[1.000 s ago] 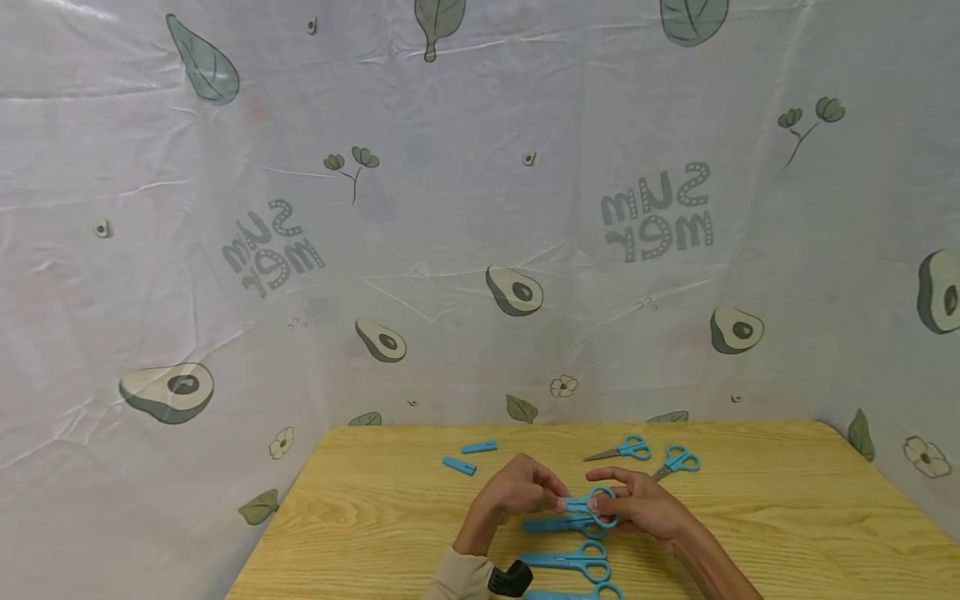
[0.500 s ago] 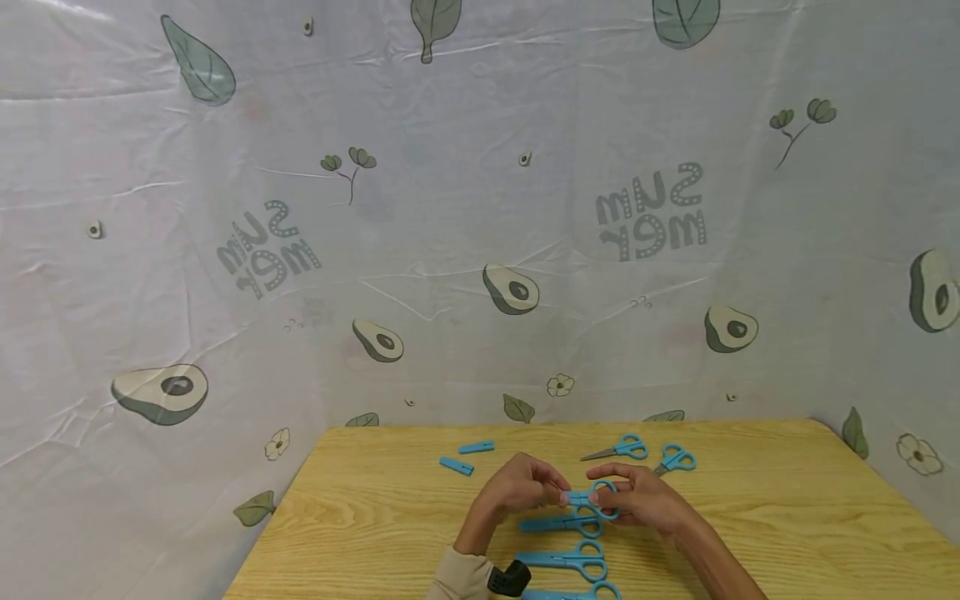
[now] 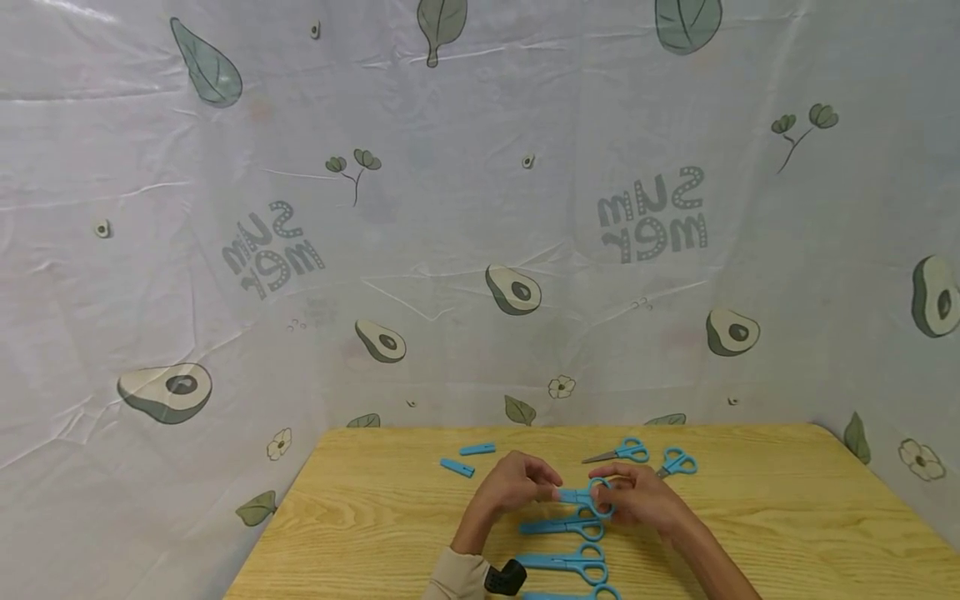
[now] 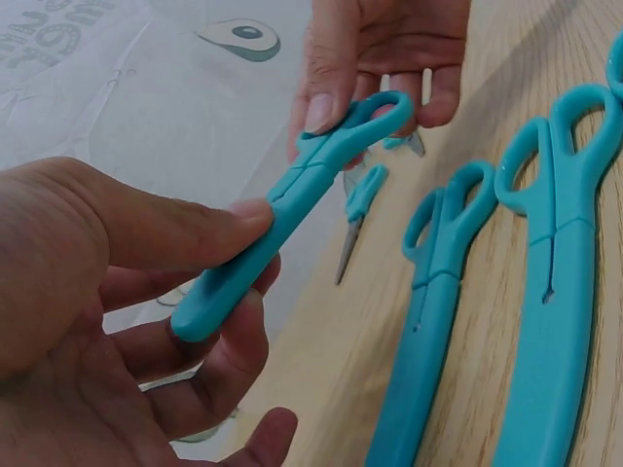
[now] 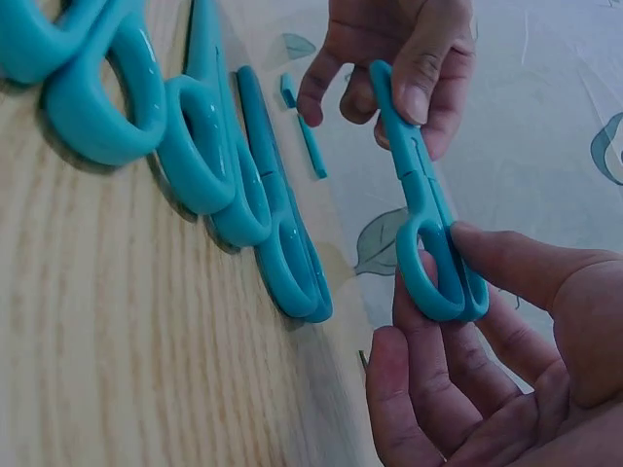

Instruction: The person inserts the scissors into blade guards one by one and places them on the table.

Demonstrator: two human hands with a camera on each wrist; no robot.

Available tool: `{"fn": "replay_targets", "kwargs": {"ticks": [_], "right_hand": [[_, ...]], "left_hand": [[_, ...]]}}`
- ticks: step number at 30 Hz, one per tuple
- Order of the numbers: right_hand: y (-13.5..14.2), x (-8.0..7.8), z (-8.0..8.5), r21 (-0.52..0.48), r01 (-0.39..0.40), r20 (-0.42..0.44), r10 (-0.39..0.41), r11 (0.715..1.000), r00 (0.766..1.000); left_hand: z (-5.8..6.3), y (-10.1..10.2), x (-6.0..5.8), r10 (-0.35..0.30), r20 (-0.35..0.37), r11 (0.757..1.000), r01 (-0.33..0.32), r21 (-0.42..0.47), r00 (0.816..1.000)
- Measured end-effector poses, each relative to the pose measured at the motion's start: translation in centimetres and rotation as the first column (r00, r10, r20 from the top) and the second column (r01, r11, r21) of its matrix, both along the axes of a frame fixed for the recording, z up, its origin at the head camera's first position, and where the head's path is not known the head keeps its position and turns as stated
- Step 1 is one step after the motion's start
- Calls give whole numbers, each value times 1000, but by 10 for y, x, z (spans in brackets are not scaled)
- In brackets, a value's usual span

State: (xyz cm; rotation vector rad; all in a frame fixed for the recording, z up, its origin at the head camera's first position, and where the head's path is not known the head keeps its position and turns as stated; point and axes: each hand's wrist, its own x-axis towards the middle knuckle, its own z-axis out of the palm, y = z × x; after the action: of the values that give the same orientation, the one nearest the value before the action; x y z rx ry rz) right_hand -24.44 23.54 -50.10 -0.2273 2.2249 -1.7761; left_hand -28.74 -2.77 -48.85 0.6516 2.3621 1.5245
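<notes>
A pair of blue scissors (image 3: 575, 496) with a blue cover over its blades is held between both hands above the table. My left hand (image 3: 516, 483) pinches the blade cover (image 4: 232, 282) between thumb and fingers. At the other end, my right hand (image 3: 637, 497) pinches the handle loops (image 5: 436, 292), thumb on one side and fingers behind. The cover sits up against the handles; the blades are hidden inside. Just below the hands lies a covered pair of scissors (image 3: 555, 527), with another covered pair (image 3: 558, 562) nearer the front.
A further covered pair of scissors (image 3: 562, 596) is cut off by the head view's lower edge. Two uncovered pairs, one scissors (image 3: 630, 450) and another scissors (image 3: 677, 462), lie behind the right hand. Two loose blade covers (image 3: 457, 467) lie back left on the wooden table (image 3: 360, 500).
Both hands keep hold of the scissors and its cover. The left fingertips have shifted slightly left along the cover, and the held scissors have risen a little.
</notes>
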Motion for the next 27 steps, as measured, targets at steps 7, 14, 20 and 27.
{"fn": "replay_targets", "kwargs": {"ticks": [7, 14, 20, 27], "right_hand": [[-1, -6, -2, 29, 35, -41, -34, 999, 999], [-5, -8, -6, 59, 77, -48, -75, 995, 996], [-7, -11, -7, 87, 110, -61, -105, 990, 993], [-11, -13, -8, 98, 142, -84, -134, 985, 987]], "left_hand": [[-4, -2, -2, 32, -27, 999, -33, -33, 999], [-11, -3, -5, 58, -96, 995, -65, -73, 994], [-19, -2, -7, 100, -153, 991, -112, -72, 983], [-27, 0, -7, 131, -184, 987, -145, -64, 974]]}}
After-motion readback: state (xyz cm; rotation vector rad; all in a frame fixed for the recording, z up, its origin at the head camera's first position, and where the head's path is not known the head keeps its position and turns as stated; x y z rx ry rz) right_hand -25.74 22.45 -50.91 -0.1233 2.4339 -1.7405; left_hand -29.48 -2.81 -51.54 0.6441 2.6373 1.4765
